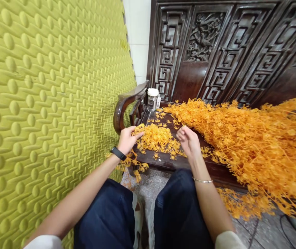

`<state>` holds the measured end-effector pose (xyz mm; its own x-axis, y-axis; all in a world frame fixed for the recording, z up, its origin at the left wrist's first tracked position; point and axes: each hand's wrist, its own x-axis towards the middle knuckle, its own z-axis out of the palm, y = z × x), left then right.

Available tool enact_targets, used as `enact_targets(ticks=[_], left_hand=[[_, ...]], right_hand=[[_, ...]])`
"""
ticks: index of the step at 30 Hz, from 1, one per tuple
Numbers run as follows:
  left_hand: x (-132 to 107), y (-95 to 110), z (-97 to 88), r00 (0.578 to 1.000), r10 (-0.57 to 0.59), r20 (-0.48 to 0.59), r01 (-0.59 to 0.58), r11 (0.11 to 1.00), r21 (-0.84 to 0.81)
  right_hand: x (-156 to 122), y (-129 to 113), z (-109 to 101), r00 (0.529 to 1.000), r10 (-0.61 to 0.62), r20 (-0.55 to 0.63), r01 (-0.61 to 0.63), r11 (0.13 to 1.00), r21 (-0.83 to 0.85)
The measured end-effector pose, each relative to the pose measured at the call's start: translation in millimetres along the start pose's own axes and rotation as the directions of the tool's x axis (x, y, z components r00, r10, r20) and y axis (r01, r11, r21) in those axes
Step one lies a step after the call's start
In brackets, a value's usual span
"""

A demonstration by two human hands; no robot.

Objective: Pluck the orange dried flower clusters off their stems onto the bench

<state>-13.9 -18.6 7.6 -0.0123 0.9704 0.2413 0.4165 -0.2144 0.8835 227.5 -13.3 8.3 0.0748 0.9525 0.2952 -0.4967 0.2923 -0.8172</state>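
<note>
My left hand (127,139), with a black band on the wrist, is closed round an orange plastic flower sprig (139,129) at the left end of a dark wooden bench seat (163,159). More of the sprig hangs below that wrist over the seat's edge. My right hand (189,141), with a thin bracelet on the wrist, is curled in a loose pinch just above the seat, beside a small heap of loose orange blossoms (158,138). What its fingers hold is hidden.
A big pile of orange plastic flower branches (254,138) covers the bench's right side and spills to the floor. A clear jar with a white lid (152,99) stands by the curved armrest (127,103). A yellow-green foam mat (46,103) stands at left.
</note>
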Motion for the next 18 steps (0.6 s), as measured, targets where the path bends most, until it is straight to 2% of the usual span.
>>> enact_targets(ticks=[2, 3, 5, 6, 7, 8, 9, 10, 11, 14, 18], left_hand=[[-2.5, 6.2, -0.3, 0.995, -0.061, 0.078, 0.074, 0.982, -0.173], [-4.0, 9.9, 0.3, 0.989, -0.078, 0.129, 0.107, 0.967, -0.23], [-6.0, 16.1, 1.9, 0.975, -0.086, 0.207, 0.149, 0.939, -0.309], [-6.3, 18.0, 2.5, 0.971, -0.084, 0.225, 0.16, 0.926, -0.342], [-6.2, 19.1, 3.0, 0.969, -0.084, 0.234, 0.169, 0.914, -0.37], [-5.8, 19.4, 3.3, 0.967, -0.086, 0.24, 0.177, 0.904, -0.39], [-5.3, 18.9, 3.4, 0.966, -0.09, 0.243, 0.185, 0.895, -0.405], [-4.9, 18.1, 3.3, 0.965, -0.096, 0.242, 0.193, 0.888, -0.418], [-4.7, 17.0, 3.0, 0.965, -0.104, 0.242, 0.202, 0.881, -0.428], [-5.4, 14.6, 0.8, 0.965, -0.129, 0.227, 0.221, 0.864, -0.453], [-7.0, 14.9, -3.8, 0.964, -0.153, 0.216, 0.239, 0.853, -0.464]], right_hand=[[-0.1, 6.4, -7.7, 1.0, -0.002, 0.014, 0.005, 0.983, -0.185], [-2.0, 9.3, -7.8, 0.998, 0.001, 0.06, 0.015, 0.963, -0.269], [-8.7, 12.2, -2.3, 0.967, 0.087, 0.238, 0.019, 0.912, -0.409], [-12.8, 12.6, 2.3, 0.912, 0.193, 0.363, 0.003, 0.879, -0.476], [-16.9, 12.7, 7.3, 0.82, 0.312, 0.48, -0.005, 0.843, -0.538], [-20.7, 13.3, 12.4, 0.709, 0.415, 0.57, 0.005, 0.805, -0.593], [-24.1, 14.6, 17.1, 0.612, 0.486, 0.624, 0.038, 0.77, -0.637], [-26.9, 16.9, 21.2, 0.549, 0.523, 0.653, 0.089, 0.74, -0.667], [-29.1, 19.9, 24.3, 0.519, 0.537, 0.665, 0.146, 0.711, -0.688], [-32.1, 30.3, 27.3, 0.498, 0.559, 0.663, 0.26, 0.633, -0.729], [-31.7, 38.4, 20.3, 0.429, 0.735, 0.526, 0.201, 0.489, -0.848]])
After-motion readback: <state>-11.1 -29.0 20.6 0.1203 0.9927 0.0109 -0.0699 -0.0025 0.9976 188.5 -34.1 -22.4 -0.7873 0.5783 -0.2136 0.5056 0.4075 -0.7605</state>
